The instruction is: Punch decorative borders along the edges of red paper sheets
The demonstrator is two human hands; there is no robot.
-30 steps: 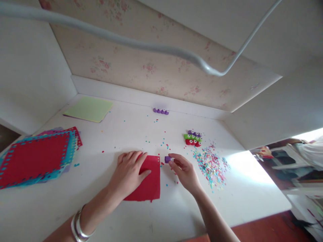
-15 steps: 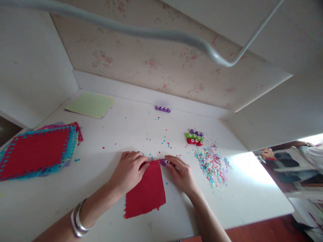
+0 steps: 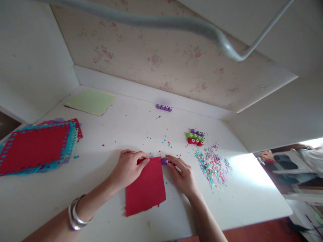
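A sheet of red paper [image 3: 145,188] lies on the white table, its bottom and lower left edges notched. My left hand [image 3: 131,166] is closed on the sheet's top left corner, thumb and fingers pinching it. At the top right corner my right hand [image 3: 183,173] grips a small purple craft punch [image 3: 164,161], partly hidden by the fingers. The punch touches the paper's right edge, where small holes show near the corner. Tiny paper bits are scattered just above the sheet.
Left lies a stack of red, blue and purple punched sheets [image 3: 37,144]; behind it, pale green paper [image 3: 91,101]. Purple punches [image 3: 164,107] stand at the back. Purple, green and red punches [image 3: 195,137] sit right, beside a confetti pile [image 3: 212,164]. A white bar [image 3: 176,25] crosses overhead.
The purple punch has shifted slightly down along the paper's right edge and turned in my right hand. My left hand still pinches the top left corner. The camera view has tilted slightly.
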